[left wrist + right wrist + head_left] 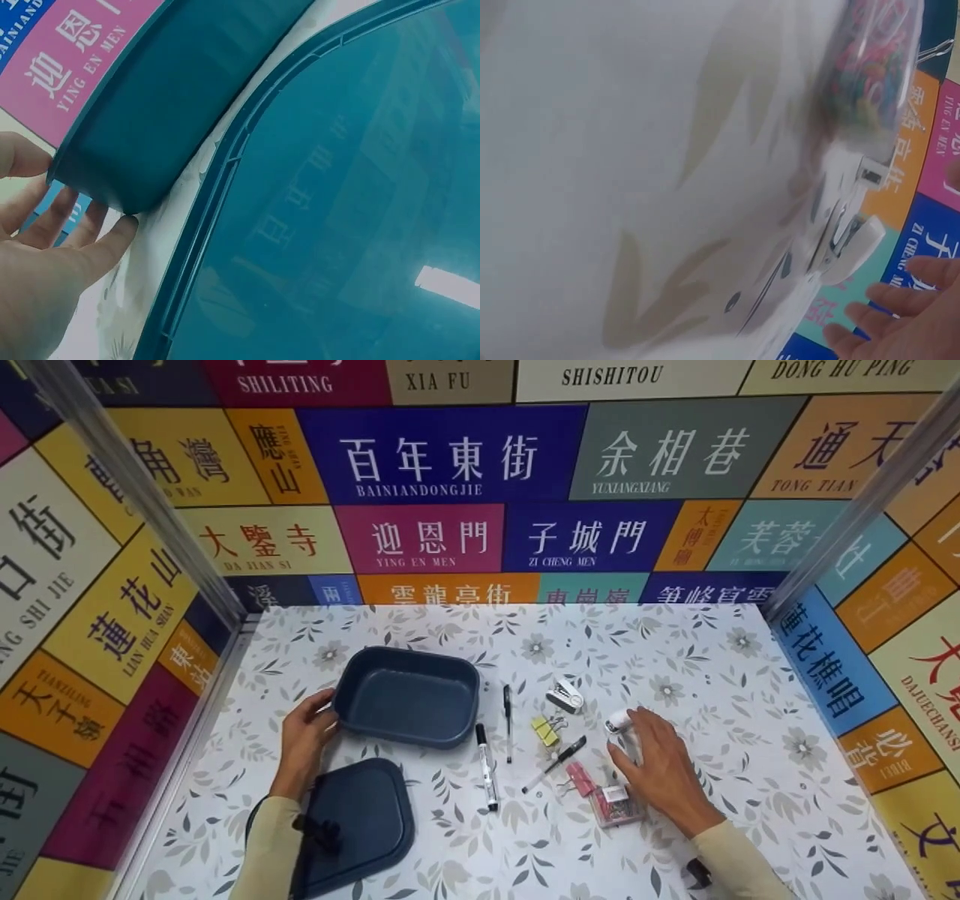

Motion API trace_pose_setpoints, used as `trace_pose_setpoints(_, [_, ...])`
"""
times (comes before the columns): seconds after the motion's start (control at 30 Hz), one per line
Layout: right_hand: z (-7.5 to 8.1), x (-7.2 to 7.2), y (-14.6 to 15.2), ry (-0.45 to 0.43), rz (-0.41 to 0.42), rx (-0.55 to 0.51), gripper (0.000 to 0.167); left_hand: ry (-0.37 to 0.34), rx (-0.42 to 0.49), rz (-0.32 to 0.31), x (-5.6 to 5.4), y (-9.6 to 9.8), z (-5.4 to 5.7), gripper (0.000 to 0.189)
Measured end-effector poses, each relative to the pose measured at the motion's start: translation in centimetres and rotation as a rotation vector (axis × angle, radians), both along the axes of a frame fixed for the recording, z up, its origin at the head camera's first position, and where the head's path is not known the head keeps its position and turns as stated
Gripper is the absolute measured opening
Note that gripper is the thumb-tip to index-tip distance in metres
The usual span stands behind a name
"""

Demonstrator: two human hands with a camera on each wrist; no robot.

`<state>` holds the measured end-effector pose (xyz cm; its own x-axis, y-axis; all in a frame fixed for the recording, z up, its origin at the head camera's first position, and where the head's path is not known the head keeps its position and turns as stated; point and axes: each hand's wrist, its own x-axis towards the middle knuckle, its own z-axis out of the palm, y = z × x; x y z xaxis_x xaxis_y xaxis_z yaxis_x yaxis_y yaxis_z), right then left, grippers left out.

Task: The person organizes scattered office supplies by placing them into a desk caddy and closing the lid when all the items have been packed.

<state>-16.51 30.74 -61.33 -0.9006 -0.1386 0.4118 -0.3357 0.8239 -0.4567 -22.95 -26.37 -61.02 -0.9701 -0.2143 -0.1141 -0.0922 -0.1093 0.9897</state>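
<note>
My left hand (305, 735) touches the left side of a dark blue open box (409, 697). In the left wrist view its fingers spread along the box's outer wall and rim. The box's matching lid (367, 817) lies below it, partly under my left forearm. My right hand (664, 765) is over the table beside a small white object (619, 721), whose kind I cannot tell. In the right wrist view the fingers (889, 319) look loosely extended, with nothing seen in them. A white stapler (565, 696) lies beyond that hand.
Between the hands lie a marker (487, 769), a black pen (508, 724), another pen (553, 765), yellow binder clips (545, 731) and pink binder clips (580, 780). A clear box of paper clips (616, 808) sits near the right hand. Printed walls (442, 536) bound the table.
</note>
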Motion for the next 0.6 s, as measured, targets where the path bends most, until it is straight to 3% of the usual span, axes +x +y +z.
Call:
trace_pose_setpoints(0.2, [-0.4,-0.6,0.7,0.009,0.041,-0.007,0.067,0.034,0.035,-0.004,0.0,-0.2,-0.4,0.050])
trace_pose_setpoints(0.43, [-0.7,-1.3,1.1,0.007,0.050,-0.033,0.067,0.043,-0.002,0.021,0.2,-0.3,-0.8,0.046])
trace_pose_setpoints(0.6, [-1.0,-1.7,1.4,-0.080,0.035,-0.092,0.067,0.039,0.019,0.018,0.1,-0.3,-0.8,0.048])
